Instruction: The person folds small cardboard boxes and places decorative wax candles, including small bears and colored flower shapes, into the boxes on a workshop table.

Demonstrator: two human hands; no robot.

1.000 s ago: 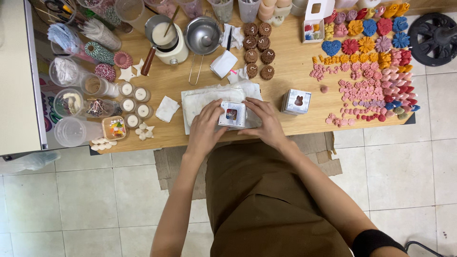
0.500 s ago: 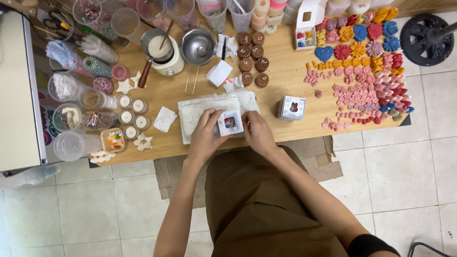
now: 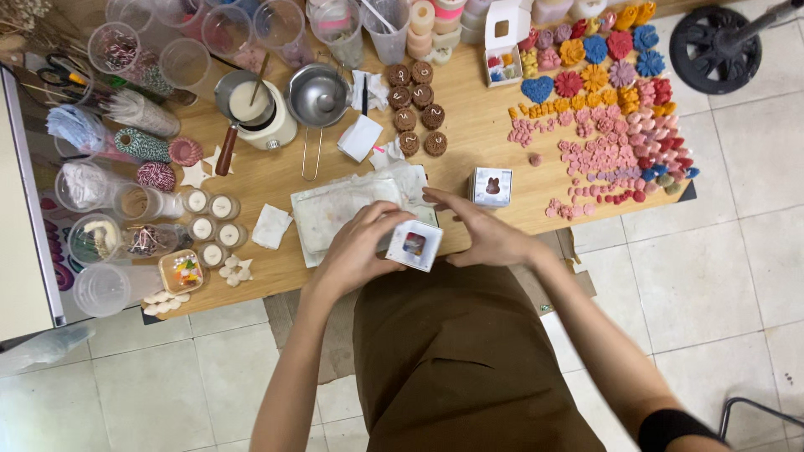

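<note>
I hold a small white box [image 3: 414,244] with a square window, coloured pieces showing inside, just above the near edge of the wooden table [image 3: 477,142]. My left hand [image 3: 362,249] grips its left side. My right hand [image 3: 480,233] touches its right side with fingers spread. Under both hands lies a white tray [image 3: 335,205] lined with stained paper. A second small white box [image 3: 492,186] with a dark animal-shaped window stands to the right of my right hand.
Many pink, red, orange and blue shaped pieces [image 3: 611,125] cover the right of the table. Brown round pieces [image 3: 416,107], a metal bowl [image 3: 316,94], a pot of white liquid [image 3: 251,105], small white candles [image 3: 208,216] and plastic jars [image 3: 109,192] fill the left. A black wheel [image 3: 713,38] stands on the tiled floor.
The box has come from over the tray toward the table's near edge and tilted. My right hand has opened its fingers along the box's right side.
</note>
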